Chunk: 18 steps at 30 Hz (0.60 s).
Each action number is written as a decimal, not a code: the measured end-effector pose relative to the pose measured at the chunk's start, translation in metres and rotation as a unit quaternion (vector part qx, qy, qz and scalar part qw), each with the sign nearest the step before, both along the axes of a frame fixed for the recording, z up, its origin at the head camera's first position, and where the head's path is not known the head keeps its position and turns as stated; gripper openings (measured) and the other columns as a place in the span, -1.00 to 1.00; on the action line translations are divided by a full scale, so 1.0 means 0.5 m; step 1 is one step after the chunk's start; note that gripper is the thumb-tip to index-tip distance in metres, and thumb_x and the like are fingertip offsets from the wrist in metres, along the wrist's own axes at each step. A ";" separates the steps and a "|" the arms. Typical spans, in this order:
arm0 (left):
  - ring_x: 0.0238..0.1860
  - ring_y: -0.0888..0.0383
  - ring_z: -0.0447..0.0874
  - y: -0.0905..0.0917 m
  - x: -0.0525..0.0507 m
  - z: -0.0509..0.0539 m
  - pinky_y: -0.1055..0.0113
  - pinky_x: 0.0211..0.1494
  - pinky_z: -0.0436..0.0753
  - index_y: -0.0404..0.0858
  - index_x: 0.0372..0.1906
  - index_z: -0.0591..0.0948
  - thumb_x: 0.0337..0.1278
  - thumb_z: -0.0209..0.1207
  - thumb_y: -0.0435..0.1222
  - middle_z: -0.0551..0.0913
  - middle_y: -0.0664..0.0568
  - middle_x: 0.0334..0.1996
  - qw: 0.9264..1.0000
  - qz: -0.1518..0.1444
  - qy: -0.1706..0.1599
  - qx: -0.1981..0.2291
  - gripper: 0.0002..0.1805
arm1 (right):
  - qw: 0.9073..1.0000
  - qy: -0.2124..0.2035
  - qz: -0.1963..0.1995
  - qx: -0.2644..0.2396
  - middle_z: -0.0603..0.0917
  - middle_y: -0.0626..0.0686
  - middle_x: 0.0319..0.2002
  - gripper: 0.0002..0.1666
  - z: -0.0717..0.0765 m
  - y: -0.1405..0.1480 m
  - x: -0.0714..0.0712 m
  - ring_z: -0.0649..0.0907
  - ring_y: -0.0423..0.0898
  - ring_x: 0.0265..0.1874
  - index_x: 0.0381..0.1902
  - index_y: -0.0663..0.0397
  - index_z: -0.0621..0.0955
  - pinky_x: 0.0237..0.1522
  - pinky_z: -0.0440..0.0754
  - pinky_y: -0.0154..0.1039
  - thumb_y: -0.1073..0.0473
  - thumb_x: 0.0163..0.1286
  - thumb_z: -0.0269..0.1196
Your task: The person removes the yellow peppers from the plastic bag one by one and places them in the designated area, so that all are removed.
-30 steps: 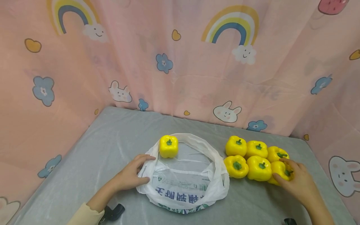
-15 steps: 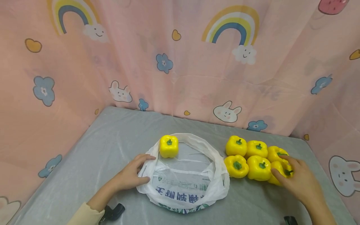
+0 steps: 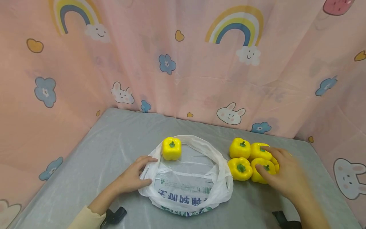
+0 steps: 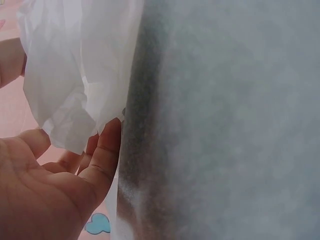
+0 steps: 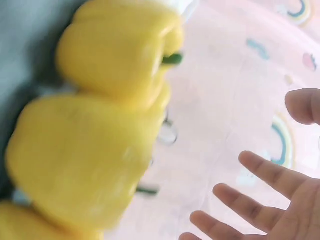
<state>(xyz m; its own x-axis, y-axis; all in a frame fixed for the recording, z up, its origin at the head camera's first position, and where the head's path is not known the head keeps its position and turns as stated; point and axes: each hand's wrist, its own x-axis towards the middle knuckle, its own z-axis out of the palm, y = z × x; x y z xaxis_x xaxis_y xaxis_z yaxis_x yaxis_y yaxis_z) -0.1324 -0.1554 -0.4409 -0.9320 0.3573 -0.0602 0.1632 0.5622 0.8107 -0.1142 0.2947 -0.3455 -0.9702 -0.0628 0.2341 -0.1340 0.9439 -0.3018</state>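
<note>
A white plastic bag [image 3: 187,208] with blue print lies spread on the table, its mouth facing up and its rim folded outward. At its back left stands a yellow bell pepper [image 3: 171,149], covering part of the rim. My left hand [image 3: 132,178] holds the bag's left rim; in the left wrist view, bent fingers [image 4: 102,160] lie under the white flap. To the right, several yellow bell peppers [image 3: 239,169] stand in two rows. Over their right end is my right hand [image 3: 288,175], fingers spread, hiding the rightmost ones. The right wrist view shows its fingers [image 5: 250,207] apart from the peppers.
Grey cloth covers the table [image 3: 120,133]. A pink curtain [image 3: 194,86] with rainbows and rabbits hangs behind and at both sides. Black straps [image 3: 115,216] show at the wrists.
My right hand has moved left and slightly away from me, from the rightmost front pepper to over the neighbouring ones. My left hand and the bag have stayed put.
</note>
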 end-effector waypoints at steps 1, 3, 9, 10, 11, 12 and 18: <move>0.35 -0.13 0.32 0.000 0.000 0.000 -0.09 0.37 0.37 -0.06 0.25 0.45 -0.07 0.29 -0.35 0.33 -0.10 0.31 1.000 0.000 -0.001 0.000 -0.35 | 1.000 0.000 0.006 -0.009 0.45 0.32 0.19 -0.28 0.004 -0.011 -0.002 0.42 0.34 0.11 0.24 0.03 0.46 -0.04 0.37 0.44 -0.15 0.18 0.31; 0.35 -0.14 0.32 0.001 -0.001 0.000 -0.09 0.37 0.37 -0.05 0.25 0.45 -0.07 0.30 -0.34 0.33 -0.09 0.32 1.000 -0.001 -0.002 -0.001 -0.35 | 0.999 -0.002 0.018 -0.028 0.46 0.28 0.20 -0.30 0.009 -0.032 -0.007 0.43 0.32 0.13 0.25 0.00 0.46 -0.04 0.39 0.44 -0.13 0.19 0.31; 0.35 -0.13 0.31 -0.002 0.000 -0.003 -0.08 0.37 0.37 -0.05 0.25 0.45 -0.07 0.30 -0.36 0.34 -0.09 0.31 1.000 0.002 0.000 -0.002 -0.35 | 0.997 -0.012 0.052 -0.062 0.46 0.23 0.23 -0.31 0.014 -0.087 -0.033 0.45 0.27 0.15 0.27 -0.08 0.45 0.02 0.42 0.41 -0.11 0.20 0.31; 0.35 -0.12 0.31 -0.002 0.000 -0.003 -0.08 0.38 0.36 -0.06 0.25 0.45 -0.07 0.30 -0.36 0.34 -0.09 0.31 1.000 0.001 0.001 -0.001 -0.35 | 0.996 -0.014 0.058 -0.066 0.46 0.23 0.23 -0.31 0.014 -0.094 -0.038 0.45 0.27 0.15 0.27 -0.09 0.45 0.02 0.43 0.40 -0.11 0.20 0.30; 0.35 -0.12 0.31 -0.002 0.001 -0.003 -0.08 0.37 0.37 -0.06 0.25 0.45 -0.07 0.30 -0.36 0.34 -0.09 0.31 1.000 0.001 0.002 -0.002 -0.35 | 0.995 -0.017 0.064 -0.071 0.45 0.22 0.24 -0.32 0.013 -0.100 -0.042 0.45 0.26 0.15 0.28 -0.10 0.45 0.03 0.43 0.39 -0.10 0.20 0.30; 0.35 -0.12 0.32 -0.002 0.001 -0.003 -0.08 0.37 0.37 -0.06 0.25 0.45 -0.07 0.30 -0.36 0.34 -0.08 0.30 1.000 0.002 0.003 -0.001 -0.35 | 0.995 -0.019 0.068 -0.075 0.45 0.21 0.24 -0.32 0.011 -0.107 -0.046 0.46 0.25 0.16 0.28 -0.11 0.45 0.04 0.44 0.38 -0.10 0.20 0.30; 0.34 -0.13 0.32 -0.001 0.000 -0.001 -0.09 0.36 0.38 -0.06 0.25 0.45 -0.07 0.30 -0.35 0.35 -0.09 0.30 1.000 0.000 0.004 0.000 -0.35 | 0.989 -0.028 0.099 -0.102 0.43 0.19 0.29 -0.33 0.002 -0.151 -0.070 0.47 0.23 0.17 0.29 -0.12 0.43 0.09 0.49 0.31 -0.08 0.23 0.29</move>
